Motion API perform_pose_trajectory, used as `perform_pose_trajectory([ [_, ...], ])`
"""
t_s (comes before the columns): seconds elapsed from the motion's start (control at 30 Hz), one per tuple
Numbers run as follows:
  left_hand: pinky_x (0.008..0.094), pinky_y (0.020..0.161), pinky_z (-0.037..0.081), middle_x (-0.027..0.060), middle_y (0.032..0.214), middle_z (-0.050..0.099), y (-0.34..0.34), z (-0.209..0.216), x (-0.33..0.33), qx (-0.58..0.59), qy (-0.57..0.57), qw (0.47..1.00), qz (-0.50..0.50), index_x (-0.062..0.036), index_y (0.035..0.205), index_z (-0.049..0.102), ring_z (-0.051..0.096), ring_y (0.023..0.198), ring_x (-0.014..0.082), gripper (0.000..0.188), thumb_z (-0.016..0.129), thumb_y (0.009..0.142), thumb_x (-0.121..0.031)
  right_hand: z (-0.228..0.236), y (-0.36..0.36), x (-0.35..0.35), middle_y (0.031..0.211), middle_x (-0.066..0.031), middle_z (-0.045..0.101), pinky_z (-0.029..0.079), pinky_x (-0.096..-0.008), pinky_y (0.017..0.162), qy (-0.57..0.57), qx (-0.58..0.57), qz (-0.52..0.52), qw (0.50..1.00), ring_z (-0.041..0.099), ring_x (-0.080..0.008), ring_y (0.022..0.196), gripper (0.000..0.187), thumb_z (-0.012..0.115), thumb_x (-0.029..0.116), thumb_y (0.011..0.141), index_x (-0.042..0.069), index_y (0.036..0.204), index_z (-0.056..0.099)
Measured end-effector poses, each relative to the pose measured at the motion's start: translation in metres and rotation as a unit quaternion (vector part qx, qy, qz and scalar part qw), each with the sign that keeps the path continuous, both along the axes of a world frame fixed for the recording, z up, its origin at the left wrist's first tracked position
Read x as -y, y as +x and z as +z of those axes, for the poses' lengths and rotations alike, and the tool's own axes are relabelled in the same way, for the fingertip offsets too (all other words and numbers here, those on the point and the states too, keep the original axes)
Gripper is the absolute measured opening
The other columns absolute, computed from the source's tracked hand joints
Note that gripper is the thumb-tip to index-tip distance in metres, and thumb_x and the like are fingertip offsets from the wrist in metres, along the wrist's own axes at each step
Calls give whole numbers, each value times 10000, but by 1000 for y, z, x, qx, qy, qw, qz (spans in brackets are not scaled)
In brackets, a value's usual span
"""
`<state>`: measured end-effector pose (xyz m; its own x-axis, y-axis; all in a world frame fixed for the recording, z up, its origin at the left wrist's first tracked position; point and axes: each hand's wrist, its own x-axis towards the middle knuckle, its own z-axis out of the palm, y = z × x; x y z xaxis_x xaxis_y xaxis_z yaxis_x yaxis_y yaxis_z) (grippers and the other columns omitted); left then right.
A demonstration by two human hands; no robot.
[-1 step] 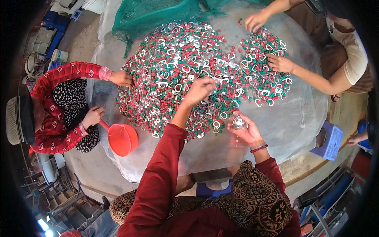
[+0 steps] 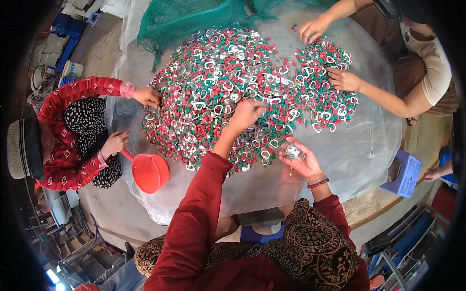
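Observation:
A broad heap of small red and green pieces mixed with silver and white D-shaped rings point(image 2: 213, 92) spreads over the translucent sheet point(image 2: 233, 186). Over the heap's near right part is my left hand point(image 2: 246, 115), its fingers bent together at the pieces. What they pinch, if anything, is too small to make out. My right hand point(image 2: 310, 167) is turned palm up by the heap's near edge, its fingers curled around several shiny silver metal rings point(image 2: 293, 152).
At left a person in a patterned red top touches the heap with one hand point(image 2: 147, 96); a red dipper point(image 2: 150, 173) lies near their other hand. Another person's hands point(image 2: 345, 79) work a smaller heap at right. Green netting point(image 2: 189, 22) lies behind; a blue-violet box point(image 2: 404, 173) stands right.
My left hand has shifted very slightly toward me over the heap. My right hand still holds the silver rings in nearly the same place.

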<state>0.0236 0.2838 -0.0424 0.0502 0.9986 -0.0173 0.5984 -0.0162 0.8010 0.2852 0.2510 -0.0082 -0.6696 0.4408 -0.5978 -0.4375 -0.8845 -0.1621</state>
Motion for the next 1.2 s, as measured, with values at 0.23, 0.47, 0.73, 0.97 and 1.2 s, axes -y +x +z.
perform_pose_trajectory([
  [0.23, 429, 660, 508, 145, 853, 557, 15, 5, 5, -343, 9, 939, 17, -39, 806, 629, 612, 815, 330, 168, 673, 763, -195, -44, 21, -2, 1044, -165, 599, 550, -353, 706, -27, -112, -31, 993, 624, -307, 842, 378, 524, 218, 897, 39, 1224, 466],
  [0.47, 398, 751, 489, 153, 1003, 535, 75, 100, 10, -77, -21, 996, -39, -33, 894, 619, 579, 845, 314, 193, 624, 776, -185, 2, 2, -15, 1137, -148, 563, 498, -435, 857, 13, -109, 2, 994, 583, -278, 1004, 418, 505, 294, 905, 47, 1239, 465],
  [0.73, 399, 863, 439, 124, 1030, 573, 112, 85, -46, -104, 22, 993, -50, -70, 1017, 616, 526, 1002, 319, 300, 646, 737, -171, -26, 35, -16, 875, -103, 609, 437, -247, 409, -25, -21, -60, 998, 605, -275, 747, 168, 586, 252, 863, 84, 875, 583],
  [0.97, 368, 786, 476, 77, 933, 610, 69, -24, -87, -371, 44, 925, -65, -95, 937, 642, 555, 937, 247, 217, 612, 723, -79, -12, 50, -16, 940, -91, 589, 556, -322, 595, 37, 108, -47, 992, 618, -286, 894, 217, 565, 96, 835, 26, 1040, 568],
  [1.2, 379, 812, 464, 87, 944, 624, 67, -17, 10, -211, 41, 976, -46, -116, 990, 663, 559, 927, 261, 206, 609, 796, -163, -9, 39, -13, 979, -108, 573, 558, -354, 700, 80, 10, -21, 997, 589, -301, 980, 278, 536, 19, 802, 18, 1080, 535],
])
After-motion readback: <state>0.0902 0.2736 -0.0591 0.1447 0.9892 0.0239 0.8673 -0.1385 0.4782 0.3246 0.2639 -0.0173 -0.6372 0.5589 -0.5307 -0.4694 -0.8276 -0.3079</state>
